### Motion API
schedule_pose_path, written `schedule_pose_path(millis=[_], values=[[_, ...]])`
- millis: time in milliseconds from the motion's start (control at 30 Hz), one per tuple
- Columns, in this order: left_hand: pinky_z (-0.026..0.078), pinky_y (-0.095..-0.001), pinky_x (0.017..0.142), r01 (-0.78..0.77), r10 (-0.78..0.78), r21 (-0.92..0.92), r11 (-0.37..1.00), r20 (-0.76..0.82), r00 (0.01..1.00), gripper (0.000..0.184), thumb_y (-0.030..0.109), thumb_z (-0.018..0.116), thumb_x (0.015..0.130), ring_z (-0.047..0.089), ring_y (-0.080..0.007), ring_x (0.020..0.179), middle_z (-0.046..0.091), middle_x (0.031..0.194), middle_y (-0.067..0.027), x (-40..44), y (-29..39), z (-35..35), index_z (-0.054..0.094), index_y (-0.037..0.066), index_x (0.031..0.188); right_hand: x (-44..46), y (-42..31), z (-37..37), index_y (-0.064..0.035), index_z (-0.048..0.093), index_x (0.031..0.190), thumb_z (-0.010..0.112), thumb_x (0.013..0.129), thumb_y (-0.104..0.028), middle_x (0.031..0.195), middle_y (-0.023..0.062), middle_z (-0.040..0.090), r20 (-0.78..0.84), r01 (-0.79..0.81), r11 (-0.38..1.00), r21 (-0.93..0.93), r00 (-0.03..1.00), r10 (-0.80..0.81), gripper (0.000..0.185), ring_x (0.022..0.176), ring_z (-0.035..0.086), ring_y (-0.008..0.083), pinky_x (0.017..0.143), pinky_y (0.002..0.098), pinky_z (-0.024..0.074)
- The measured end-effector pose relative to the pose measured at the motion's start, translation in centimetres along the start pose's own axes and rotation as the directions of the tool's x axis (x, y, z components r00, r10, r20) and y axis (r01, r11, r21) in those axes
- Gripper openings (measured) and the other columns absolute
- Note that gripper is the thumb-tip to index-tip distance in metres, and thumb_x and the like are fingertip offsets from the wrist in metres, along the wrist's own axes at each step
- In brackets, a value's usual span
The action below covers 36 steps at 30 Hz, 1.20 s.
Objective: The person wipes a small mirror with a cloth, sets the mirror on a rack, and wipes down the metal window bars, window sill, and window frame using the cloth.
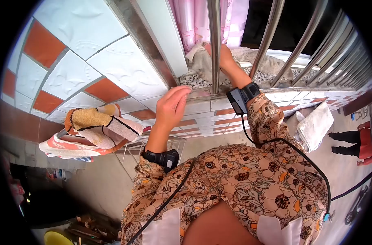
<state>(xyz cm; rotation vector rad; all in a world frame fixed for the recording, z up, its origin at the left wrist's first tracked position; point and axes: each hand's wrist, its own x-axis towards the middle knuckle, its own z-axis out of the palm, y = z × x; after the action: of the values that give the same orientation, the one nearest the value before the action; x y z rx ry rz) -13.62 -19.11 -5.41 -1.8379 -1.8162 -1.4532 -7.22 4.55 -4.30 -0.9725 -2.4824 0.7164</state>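
My right hand [223,56] reaches between the metal window bars [215,45] and holds a grey cloth [207,63] on the speckled stone sill [196,81]. One bar passes in front of part of the hand. More of the greyish cloth lies along the sill to the right. My left hand [171,107] is raised outside the bars beside the sill corner, its fingers loosely together and bent, with nothing visible in it. A pink curtain [194,22] hangs behind the bars.
Patterned towels [98,126] hang on a rack at the left, near my left forearm. A pale cloth [314,126] is low at the right. Another person [363,143] stands at the far right. A yellow container [57,237] is at bottom left. A black cable crosses my shirt.
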Motion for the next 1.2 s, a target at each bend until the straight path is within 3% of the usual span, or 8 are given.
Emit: schedule_pose_path(millis=[67,267,500,667,733,800,967,1200], values=[[0.051,-0.0294,0.068,0.013,-0.014,-0.032,0.999,-0.037,0.999,0.016,-0.001,0.059,0.079,0.064,-0.0253,0.081,0.064,0.096,-0.0124,-0.3,-1.3,0.1,0.063,0.001,0.095,0.5,-0.8,0.0,-0.0043,0.061,0.108,0.057,0.086,-0.045,0.102,0.0089,0.06,0.147,-0.141,0.235,0.962,0.989,-0.008,0.047,0.1,0.056,0.022,0.082,0.0349,0.0471],[0.053,-0.0308,0.06,-0.1,0.097,0.087,0.991,0.035,0.995,0.019,-0.002,0.062,0.074,0.064,-0.0266,0.074,0.064,0.093,-0.0114,0.1,-2.2,0.6,0.064,0.003,0.093,2.9,0.8,5.6,-0.003,0.034,0.135,0.05,0.091,-0.045,0.123,0.0106,0.046,0.243,-0.268,-0.016,0.963,0.895,-0.375,0.063,0.109,0.049,0.0184,0.092,0.0347,0.0407],[0.053,-0.0302,0.058,-0.198,0.185,0.121,0.973,0.11,0.977,0.02,-0.003,0.063,0.07,0.065,-0.0248,0.073,0.064,0.093,-0.0106,-0.2,-2.5,0.0,0.065,0.003,0.089,2.0,-2.5,3.2,-0.0033,0.046,0.127,0.045,0.094,-0.033,0.121,0.007,0.052,0.102,0.062,0.337,0.939,0.888,-0.448,0.044,0.112,0.047,0.0171,0.096,0.0312,0.0375],[0.052,-0.0299,0.055,-0.207,0.191,0.152,0.966,0.112,0.975,0.02,-0.003,0.063,0.071,0.064,-0.0244,0.068,0.064,0.092,-0.0099,-0.1,-2.6,0.0,0.064,0.003,0.09,1.1,1.2,8.0,-0.0012,0.048,0.124,0.047,0.092,-0.024,0.118,0.0175,0.055,-0.224,0.712,0.682,0.167,0.701,-0.677,0.039,0.106,0.053,0.0299,0.094,0.0339,0.0414],[0.052,-0.0298,0.054,-0.212,0.194,0.15,0.966,0.127,0.973,0.02,-0.003,0.063,0.071,0.064,-0.0244,0.066,0.064,0.092,-0.0097,-0.1,-2.6,0.1,0.064,0.003,0.091,0.4,-1.1,3.4,-0.0106,0.054,0.118,0.056,0.085,-0.025,0.116,0.0132,0.056,0.309,0.446,0.841,0.306,0.789,-0.531,0.036,0.116,0.047,0.0296,0.098,0.0348,0.0374],[0.052,-0.0297,0.054,-0.209,0.191,0.156,0.965,0.125,0.974,0.02,-0.002,0.062,0.072,0.064,-0.0246,0.065,0.064,0.092,-0.0095,0.0,-2.7,0.1,0.064,0.004,0.092,3.6,2.7,9.1,-0.012,0.058,0.11,0.064,0.077,-0.027,0.111,0.0099,0.059,0.211,0.805,0.593,-0.026,0.585,-0.783,0.037,0.114,0.048,0.027,0.101,0.0322,0.034],[0.052,-0.0312,0.058,-0.168,0.151,0.12,0.978,0.136,0.979,0.017,-0.001,0.063,0.074,0.064,-0.0264,0.069,0.065,0.091,-0.0099,0.1,-2.7,-0.2,0.064,0.004,0.091,6.4,2.8,10.3,-0.0131,0.062,0.105,0.072,0.068,-0.029,0.111,0.0068,0.059,0.356,0.788,0.551,0.274,0.449,-0.819,0.042,0.114,0.048,0.0245,0.105,0.0319,0.0293],[0.052,-0.0308,0.06,-0.106,0.09,0.134,0.985,0.119,0.989,0.015,0.001,0.063,0.075,0.064,-0.0261,0.072,0.065,0.09,-0.0096,0.0,-2.6,0.1,0.065,0.005,0.09,1.6,4.2,5.0,-0.0093,0.064,0.105,0.072,0.068,-0.032,0.117,0.0122,0.058,0.366,0.343,0.938,0.049,0.868,-0.336,0.045,0.106,0.055,0.0312,0.089,0.0356,0.0445]])
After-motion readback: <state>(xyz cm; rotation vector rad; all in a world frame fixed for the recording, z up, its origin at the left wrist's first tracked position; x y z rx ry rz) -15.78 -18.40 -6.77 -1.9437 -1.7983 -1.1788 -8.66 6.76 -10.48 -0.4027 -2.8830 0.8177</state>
